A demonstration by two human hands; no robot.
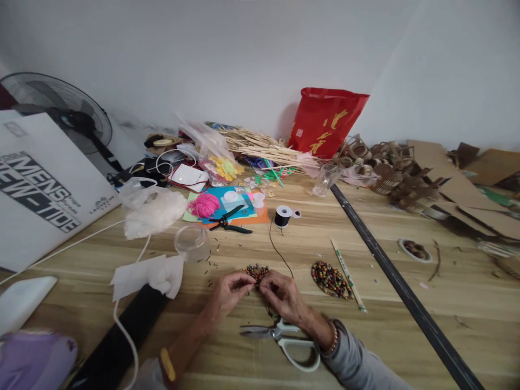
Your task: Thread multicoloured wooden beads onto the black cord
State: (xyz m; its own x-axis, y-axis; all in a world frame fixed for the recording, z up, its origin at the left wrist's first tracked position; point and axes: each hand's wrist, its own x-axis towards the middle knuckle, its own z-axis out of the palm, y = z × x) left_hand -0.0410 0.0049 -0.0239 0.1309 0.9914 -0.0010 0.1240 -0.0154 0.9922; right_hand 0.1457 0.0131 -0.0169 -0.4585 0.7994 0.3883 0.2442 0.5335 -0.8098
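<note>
Small multicoloured beads (255, 269) lie bunched just beyond my fingertips. My left hand (231, 292) is closed in a pinch at their near left side, on what looks like the string of beads. Across from it, my right hand (284, 297) pinches close to the same beads. A black cord (280, 252) runs from its spool (283, 216) to my right hand, and a dark end shows below the palm. The fingertips hide exactly what is pinched. Scissors (294, 342) with white handles lie just below my right hand. To its right rests a coiled bead strand (331, 280).
Beside the coil lies a thin patterned stick (348, 276). Green-handled pliers (229, 222) and pink yarn (204, 205) sit on coloured paper. A clear jar (192, 244) stands left, near a plastic bag (154, 211). A dark strip (390, 271) crosses the table; a red bag (327, 122) stands behind.
</note>
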